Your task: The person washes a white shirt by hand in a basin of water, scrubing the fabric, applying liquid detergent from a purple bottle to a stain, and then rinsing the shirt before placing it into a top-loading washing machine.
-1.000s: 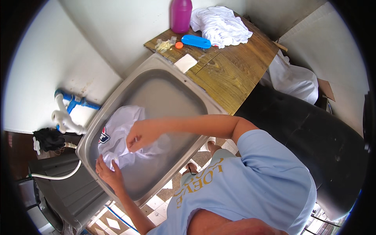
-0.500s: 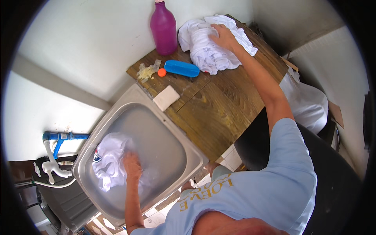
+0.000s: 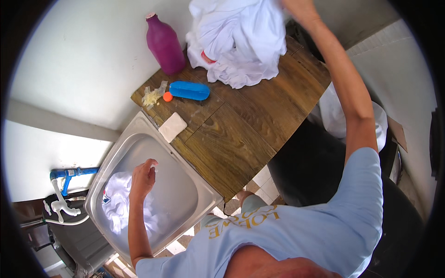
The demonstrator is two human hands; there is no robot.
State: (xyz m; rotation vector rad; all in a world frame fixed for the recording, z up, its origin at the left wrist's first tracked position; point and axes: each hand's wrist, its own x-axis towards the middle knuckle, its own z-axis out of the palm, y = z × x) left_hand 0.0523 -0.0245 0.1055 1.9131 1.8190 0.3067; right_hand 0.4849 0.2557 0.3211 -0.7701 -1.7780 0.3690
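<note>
My right hand (image 3: 300, 10), blurred at the upper edge, grips a bunched white garment (image 3: 241, 41) and holds part of it up off the wooden counter; its fingertips are partly hidden. A small red patch shows on the cloth. Over the steel sink (image 3: 187, 204), my left hand (image 3: 143, 178) hangs with bent fingers, thumb and forefinger apart, holding nothing that I can make out. Below it another white garment (image 3: 118, 208) with a dark blue and red mark lies in cloudy water, partly covered by my wrist.
On the wooden counter (image 3: 245, 134) are a purple bottle (image 3: 166, 48), a blue oblong brush or case (image 3: 189, 91), an orange cap (image 3: 168, 97), yellowish scraps (image 3: 152, 96) and a white soap bar (image 3: 173, 127). A white tap (image 3: 60, 206) on blue pipe is left of the sink.
My right hand has moved up and right, lifting the white garment from the counter. My left hand has risen from the wet garment in the sink. The view has shifted slightly.
</note>
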